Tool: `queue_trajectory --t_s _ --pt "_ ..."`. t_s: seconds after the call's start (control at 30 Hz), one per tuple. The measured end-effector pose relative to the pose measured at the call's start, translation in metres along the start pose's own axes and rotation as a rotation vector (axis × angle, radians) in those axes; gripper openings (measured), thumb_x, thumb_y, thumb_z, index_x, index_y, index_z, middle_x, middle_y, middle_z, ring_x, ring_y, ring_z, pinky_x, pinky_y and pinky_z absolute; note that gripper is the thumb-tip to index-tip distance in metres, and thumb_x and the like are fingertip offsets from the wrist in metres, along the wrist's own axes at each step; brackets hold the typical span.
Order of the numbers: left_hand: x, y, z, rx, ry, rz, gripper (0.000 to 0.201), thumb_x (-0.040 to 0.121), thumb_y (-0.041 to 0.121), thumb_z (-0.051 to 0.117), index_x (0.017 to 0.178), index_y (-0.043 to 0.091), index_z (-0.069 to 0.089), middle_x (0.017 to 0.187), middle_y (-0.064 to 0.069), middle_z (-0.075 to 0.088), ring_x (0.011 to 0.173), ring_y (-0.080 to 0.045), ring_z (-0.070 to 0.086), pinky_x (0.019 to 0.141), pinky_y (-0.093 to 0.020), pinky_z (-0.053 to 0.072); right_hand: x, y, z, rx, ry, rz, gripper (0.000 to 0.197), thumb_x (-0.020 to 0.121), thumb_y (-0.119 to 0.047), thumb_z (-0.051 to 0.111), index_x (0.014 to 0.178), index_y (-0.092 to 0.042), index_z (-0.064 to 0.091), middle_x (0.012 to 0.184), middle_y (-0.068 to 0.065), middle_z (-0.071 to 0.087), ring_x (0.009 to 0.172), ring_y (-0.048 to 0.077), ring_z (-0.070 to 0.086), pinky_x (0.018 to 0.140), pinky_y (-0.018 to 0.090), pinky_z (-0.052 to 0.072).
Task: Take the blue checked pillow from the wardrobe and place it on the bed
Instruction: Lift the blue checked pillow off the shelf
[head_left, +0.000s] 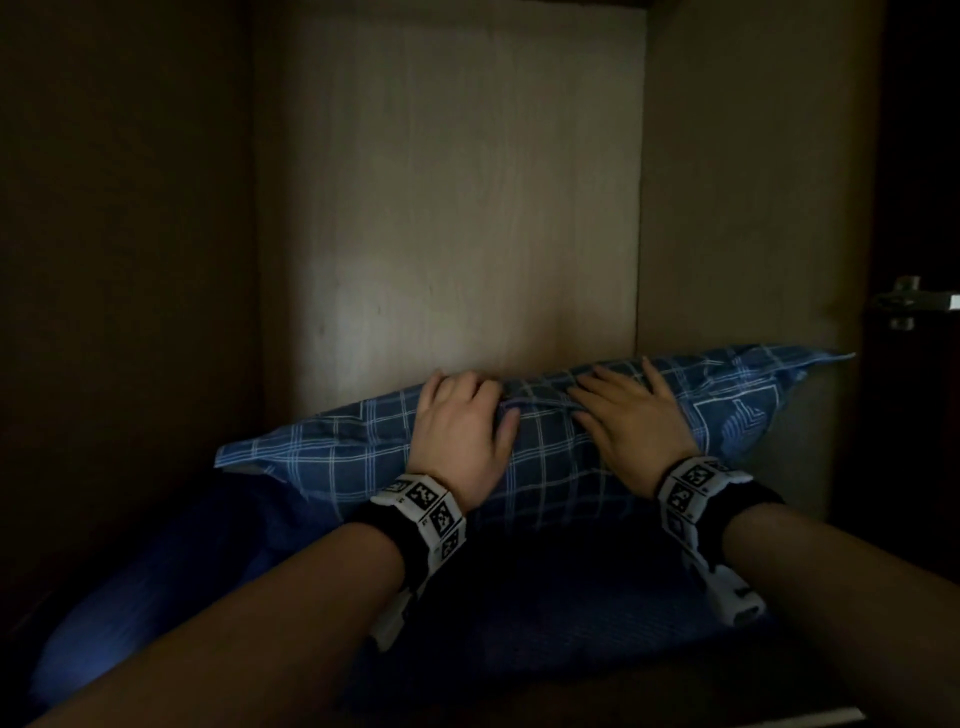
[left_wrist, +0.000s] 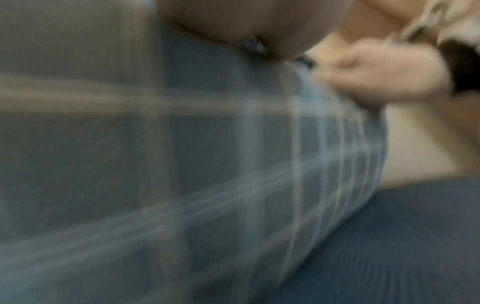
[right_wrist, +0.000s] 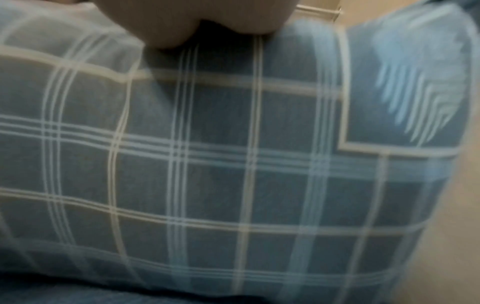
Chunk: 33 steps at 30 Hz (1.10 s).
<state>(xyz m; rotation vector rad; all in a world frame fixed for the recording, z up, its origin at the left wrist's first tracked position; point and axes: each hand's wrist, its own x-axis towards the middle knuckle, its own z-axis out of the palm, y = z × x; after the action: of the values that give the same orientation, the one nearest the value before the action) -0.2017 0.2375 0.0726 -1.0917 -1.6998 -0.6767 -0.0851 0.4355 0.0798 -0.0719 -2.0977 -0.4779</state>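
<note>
- Pillow (head_left: 545, 457): blue checked, inside the wardrobe (head_left: 457, 197), lying across the compartment with its right end higher than its left. The right end reaches the right side wall.
- Bedding (head_left: 519, 613): dark blue, folded beneath the pillow; the pillow rests on it.
- Left hand (head_left: 462, 426): placed on the pillow's upper edge, left of centre. Grip clamped on the pillow: fingers curl over the top edge, thumb presses the front face and bunches the fabric.
- Right hand (head_left: 631, 415): placed on the upper edge, right of centre, near the left hand. Fingers spread over the top, thumb against the front face; grip clamped on the pillow.
- Fabric between the two hands is gathered into a fold.
- Wristbands (head_left: 431, 506): black bands with white coded markers on both wrists.
- Hinge (head_left: 914, 301): metal, on the right edge of the wardrobe.
- Left wrist view: blurred; checked fabric fills it, the right hand (left_wrist: 384, 72) shows at upper right.
- Right wrist view: pillow (right_wrist: 233, 164) face close up, with a lighter patch at its upper right.
</note>
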Motion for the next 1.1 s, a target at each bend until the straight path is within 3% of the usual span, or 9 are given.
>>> queue_trajectory --t_s 0.07,0.17,0.3,0.43,0.63,0.77,1.0,1.1 --pt "-0.014 -0.014 0.005 0.067 -0.088 0.008 0.038 0.096 0.044 0.043 0.115 0.017 0.063 0.111 -0.001 0.063 0.110 -0.022 0.055 0.116 -0.048 0.024 0.001 -0.004 0.008 0.002 0.042 0.003 0.050 0.100 -0.043 0.032 0.118 -0.016 0.070 0.122 0.004 0.070 0.121 0.026 0.060 0.111 0.057 0.026" --pt "-0.025 -0.031 0.007 0.030 -0.062 0.028 0.024 0.096 0.030 0.050 0.100 0.015 0.069 0.102 -0.001 0.068 0.101 -0.023 0.060 0.114 -0.045 0.030 0.004 -0.014 0.017 0.015 0.080 -0.012 0.043 0.098 -0.039 0.038 0.115 -0.016 0.071 0.117 0.003 0.071 0.117 0.026 0.061 0.111 0.053 0.025" --pt "-0.020 -0.026 -0.003 -0.011 0.045 0.000 0.013 0.093 0.016 0.059 0.080 0.013 0.064 0.081 -0.003 0.063 0.081 -0.025 0.058 0.093 -0.036 0.039 0.004 -0.023 0.017 0.051 0.152 0.017 0.040 0.097 -0.037 0.040 0.106 -0.016 0.073 0.110 0.001 0.073 0.109 0.025 0.064 0.110 0.051 0.025" --pt "-0.017 -0.012 -0.025 -0.081 0.092 -0.023 0.013 0.092 0.012 0.058 0.079 0.012 0.061 0.077 -0.005 0.062 0.076 -0.025 0.056 0.082 -0.036 0.041 0.001 -0.031 -0.008 0.092 0.189 0.055 0.038 0.098 -0.034 0.037 0.099 -0.016 0.071 0.101 0.000 0.073 0.102 0.025 0.064 0.111 0.045 0.020" --pt "0.002 0.017 -0.075 -0.186 0.079 -0.020 0.020 0.095 0.019 0.051 0.081 0.010 0.062 0.076 -0.007 0.062 0.071 -0.027 0.056 0.071 -0.033 0.034 -0.009 -0.056 -0.084 0.083 0.309 0.209 0.032 0.099 -0.027 0.042 0.096 -0.014 0.071 0.090 0.005 0.072 0.090 0.028 0.065 0.103 0.050 0.038" --pt "-0.003 0.050 -0.112 -0.328 0.115 0.052 0.023 0.096 0.017 0.050 0.078 0.007 0.061 0.074 -0.009 0.061 0.066 -0.023 0.053 0.065 -0.031 0.035 -0.037 -0.081 -0.148 -0.036 0.339 0.331 0.029 0.100 -0.023 0.044 0.083 -0.013 0.065 0.077 0.008 0.067 0.083 0.031 0.061 0.100 0.047 0.038" --pt "-0.048 0.116 -0.160 -0.538 0.054 0.119 0.026 0.098 0.020 0.046 0.083 0.006 0.063 0.077 -0.010 0.062 0.067 -0.028 0.055 0.061 -0.035 0.040 -0.120 -0.139 -0.247 -0.203 0.201 0.552 0.033 0.101 -0.029 0.041 0.077 -0.013 0.058 0.074 0.011 0.063 0.080 0.034 0.059 0.094 0.046 0.039" --pt "-0.073 0.149 -0.181 -0.595 0.006 0.180 0.025 0.097 0.019 0.046 0.090 0.008 0.067 0.082 -0.009 0.066 0.074 -0.032 0.058 0.073 -0.040 0.046 -0.170 -0.162 -0.280 -0.270 0.116 0.614 0.032 0.101 -0.029 0.041 0.080 -0.013 0.059 0.078 0.010 0.066 0.078 0.034 0.061 0.088 0.046 0.042"
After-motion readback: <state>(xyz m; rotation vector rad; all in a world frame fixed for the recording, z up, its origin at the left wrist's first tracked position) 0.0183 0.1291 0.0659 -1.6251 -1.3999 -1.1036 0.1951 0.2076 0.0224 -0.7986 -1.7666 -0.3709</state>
